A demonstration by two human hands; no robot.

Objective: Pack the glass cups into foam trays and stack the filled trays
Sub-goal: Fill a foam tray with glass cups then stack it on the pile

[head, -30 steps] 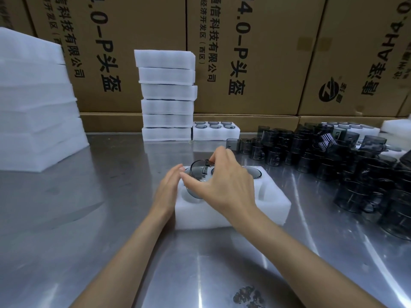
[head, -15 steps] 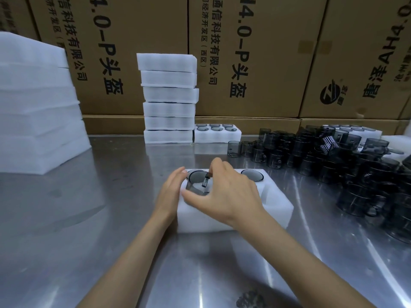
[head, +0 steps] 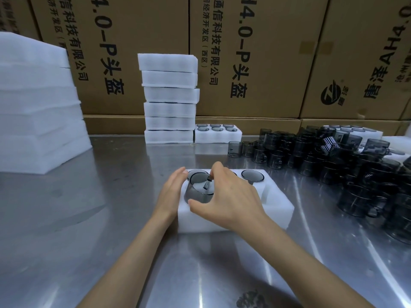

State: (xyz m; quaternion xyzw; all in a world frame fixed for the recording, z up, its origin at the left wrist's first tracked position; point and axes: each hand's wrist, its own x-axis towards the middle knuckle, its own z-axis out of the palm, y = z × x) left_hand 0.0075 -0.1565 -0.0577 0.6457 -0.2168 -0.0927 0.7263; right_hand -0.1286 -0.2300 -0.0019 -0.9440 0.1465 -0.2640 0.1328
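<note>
A white foam tray (head: pixel 275 210) lies on the steel table in front of me. My right hand (head: pixel 231 196) grips a smoky grey glass cup (head: pixel 196 188) by its rim and handle, part way down into the tray's near-left pocket. My left hand (head: pixel 171 192) rests flat against the tray's left end with straight fingers. Another cup (head: pixel 252 175) sits seated in the tray's far-right pocket, and a third rim shows behind the held cup. A pile of loose grey glass cups (head: pixel 333 161) covers the table to the right.
A stack of several foam trays (head: pixel 170 98) stands at the back, with one filled tray (head: pixel 218 134) beside it. A tall pile of foam sheets (head: pixel 37 103) is on the left. Cardboard boxes (head: pixel 255 56) wall the back.
The cup in my right hand has sunk lower into the near-left pocket. My left hand has stayed against the tray's left end.
</note>
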